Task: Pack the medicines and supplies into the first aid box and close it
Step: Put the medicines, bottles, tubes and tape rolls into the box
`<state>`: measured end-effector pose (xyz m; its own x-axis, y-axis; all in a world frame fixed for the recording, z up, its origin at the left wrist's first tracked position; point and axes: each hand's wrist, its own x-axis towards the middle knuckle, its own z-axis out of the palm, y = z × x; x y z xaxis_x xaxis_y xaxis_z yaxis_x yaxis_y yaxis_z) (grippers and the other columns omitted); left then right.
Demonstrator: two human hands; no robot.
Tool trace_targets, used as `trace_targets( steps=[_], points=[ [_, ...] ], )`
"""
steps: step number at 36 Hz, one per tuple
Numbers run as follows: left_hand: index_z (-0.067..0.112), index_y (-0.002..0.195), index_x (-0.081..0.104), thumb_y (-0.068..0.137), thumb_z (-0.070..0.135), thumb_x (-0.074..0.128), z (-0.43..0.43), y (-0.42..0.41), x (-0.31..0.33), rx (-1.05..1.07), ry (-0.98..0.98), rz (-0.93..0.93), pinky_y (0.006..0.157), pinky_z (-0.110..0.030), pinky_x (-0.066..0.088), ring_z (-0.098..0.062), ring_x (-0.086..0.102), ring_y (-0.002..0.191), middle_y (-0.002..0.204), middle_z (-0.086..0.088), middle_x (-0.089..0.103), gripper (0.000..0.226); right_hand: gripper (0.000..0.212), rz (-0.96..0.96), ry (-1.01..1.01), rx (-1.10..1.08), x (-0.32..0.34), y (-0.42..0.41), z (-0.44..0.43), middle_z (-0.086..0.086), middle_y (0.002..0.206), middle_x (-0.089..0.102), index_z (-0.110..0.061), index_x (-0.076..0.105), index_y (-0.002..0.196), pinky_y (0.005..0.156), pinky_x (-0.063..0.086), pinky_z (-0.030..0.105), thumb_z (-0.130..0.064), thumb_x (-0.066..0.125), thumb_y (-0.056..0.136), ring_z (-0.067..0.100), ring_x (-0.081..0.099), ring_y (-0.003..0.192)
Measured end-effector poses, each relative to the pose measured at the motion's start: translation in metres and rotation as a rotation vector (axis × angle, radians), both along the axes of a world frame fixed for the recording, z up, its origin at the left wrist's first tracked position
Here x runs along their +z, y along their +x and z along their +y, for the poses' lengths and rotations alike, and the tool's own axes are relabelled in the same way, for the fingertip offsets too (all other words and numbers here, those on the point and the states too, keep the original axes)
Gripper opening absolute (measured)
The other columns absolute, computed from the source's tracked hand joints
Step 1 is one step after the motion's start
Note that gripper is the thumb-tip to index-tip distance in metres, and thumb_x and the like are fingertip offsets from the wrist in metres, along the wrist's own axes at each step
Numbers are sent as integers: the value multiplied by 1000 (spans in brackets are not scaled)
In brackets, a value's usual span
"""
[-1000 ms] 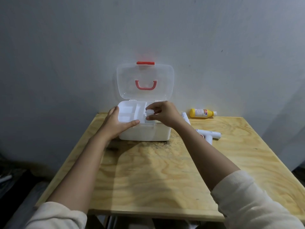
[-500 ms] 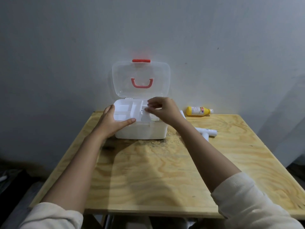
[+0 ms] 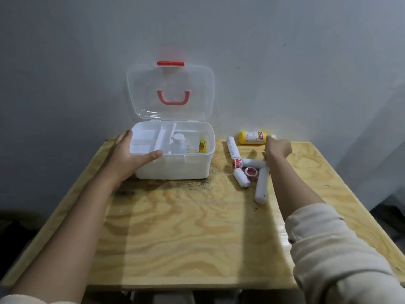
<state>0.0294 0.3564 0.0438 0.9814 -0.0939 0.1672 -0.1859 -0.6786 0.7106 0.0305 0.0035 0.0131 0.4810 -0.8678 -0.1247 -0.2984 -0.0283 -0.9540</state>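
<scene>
The white first aid box (image 3: 175,167) stands open at the back of the table, its clear lid (image 3: 169,91) with a red handle upright against the wall. Inside, right of the divided tray, stands a white bottle (image 3: 178,142) beside a yellow packet (image 3: 203,147). My left hand (image 3: 129,156) grips the box's front left corner, thumb along the rim. My right hand (image 3: 278,148) reaches at the neck end of a yellow bottle (image 3: 253,137) lying on its side; a grip on it cannot be made out. Several white bandage rolls (image 3: 262,186) and a tape roll (image 3: 251,173) lie right of the box.
The plywood table (image 3: 186,227) stands against a grey wall (image 3: 285,62). Dark specks are scattered in front of the box. The table's right edge drops off close behind the bottle and rolls.
My right hand has left the box and moved right to the yellow bottle. The white bottle now stands inside the box. My left hand stays on the box.
</scene>
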Motion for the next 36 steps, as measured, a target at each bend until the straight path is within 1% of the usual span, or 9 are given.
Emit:
trace_targets(
  steps=[4, 13, 18, 22, 24, 27, 30, 33, 36],
  points=[
    [12, 152, 23, 76, 46, 74, 0, 2, -1, 11, -2, -3, 113, -33, 23, -21, 23, 145, 160, -3, 21, 98, 32, 10, 92, -23, -1, 15, -8, 19, 113, 65, 3, 62, 107, 81, 53, 39, -19, 54, 84, 32, 64, 91],
    [12, 152, 23, 76, 44, 75, -1, 7, -4, 24, -8, -11, 109, -32, 25, -20, 24, 144, 158, -2, 23, 97, 25, 7, 186, -129, 1, 31, -9, 11, 102, 69, -4, 66, 94, 80, 58, 39, -20, 64, 75, 29, 69, 88],
    [13, 152, 24, 76, 44, 75, -1, 9, -5, 24, -7, -13, 108, -31, 26, -21, 25, 144, 158, -2, 24, 97, 29, -13, 292, -126, 8, 35, -7, 9, 105, 67, -5, 64, 100, 79, 58, 35, -19, 68, 75, 25, 67, 87],
    [13, 152, 24, 74, 44, 76, 0, 10, -6, 23, -15, -6, 111, -32, 25, -20, 25, 144, 159, -1, 23, 99, 18, -46, 367, -86, 12, 37, -3, 10, 103, 69, -4, 61, 89, 58, 51, 28, -15, 66, 76, 22, 63, 78],
    [13, 152, 23, 73, 45, 76, 1, 10, -6, 27, -23, 2, 113, -33, 24, -20, 24, 145, 159, -1, 22, 100, 13, -77, 410, -78, 13, 37, 1, 11, 102, 69, -5, 57, 81, 55, 50, 25, -14, 64, 76, 19, 62, 75],
    [13, 152, 25, 73, 44, 77, 1, 10, -6, 25, -31, -6, 111, -32, 24, -19, 25, 144, 159, -1, 23, 99, 18, -191, 492, -59, 11, 34, 7, 12, 98, 69, -7, 51, 68, 54, 54, 23, -13, 65, 77, 20, 69, 80],
    [14, 152, 25, 73, 44, 77, 0, 10, -6, 24, -22, -5, 110, -30, 24, -19, 25, 144, 159, -1, 23, 98, 20, -275, 508, -12, 12, 27, 15, 9, 86, 66, -9, 50, 66, 40, 48, 18, -11, 66, 79, 15, 66, 68],
    [13, 152, 24, 72, 46, 77, 1, 11, -7, 26, -40, 10, 111, -31, 23, -19, 24, 145, 159, -1, 22, 102, 16, -334, 471, 83, 12, 23, 20, 13, 94, 66, -8, 55, 68, 61, 57, 26, -7, 67, 79, 19, 66, 78],
    [12, 152, 23, 72, 44, 78, 2, 12, -7, 21, -47, 16, 112, -29, 22, -19, 23, 146, 160, -2, 21, 102, 10, -355, 304, 179, 13, 21, 25, 9, 100, 63, -6, 61, 89, 87, 53, 29, -8, 67, 81, 22, 62, 99]
  ],
)
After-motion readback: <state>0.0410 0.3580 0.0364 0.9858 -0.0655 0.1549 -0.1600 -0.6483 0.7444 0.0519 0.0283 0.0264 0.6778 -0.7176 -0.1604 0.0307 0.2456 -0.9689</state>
